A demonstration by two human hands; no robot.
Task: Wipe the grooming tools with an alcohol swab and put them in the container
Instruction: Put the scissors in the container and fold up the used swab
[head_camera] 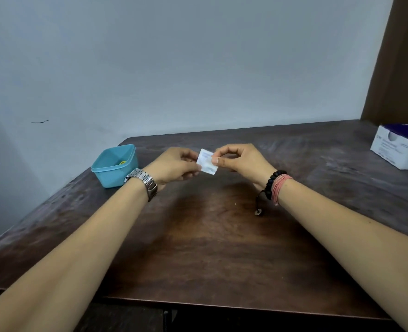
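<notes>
Both my left hand [174,167] and right hand [238,161] are pinching a sealed swab packet [206,162] between them, so I am judging the wiping barely begun, with the blue container [114,165] sitting just left of my grip and no tools showing.

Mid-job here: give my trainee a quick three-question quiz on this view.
1. True or false: both hands pinch the swab packet above the table.
2. Which wrist wears the watch: A left, B right?
3. Fill in: the blue container sits to the person's ____, the white box at the far right.

Key: 1 true, left hand and right hand each hold a side. 2 A. 3 left.
</notes>
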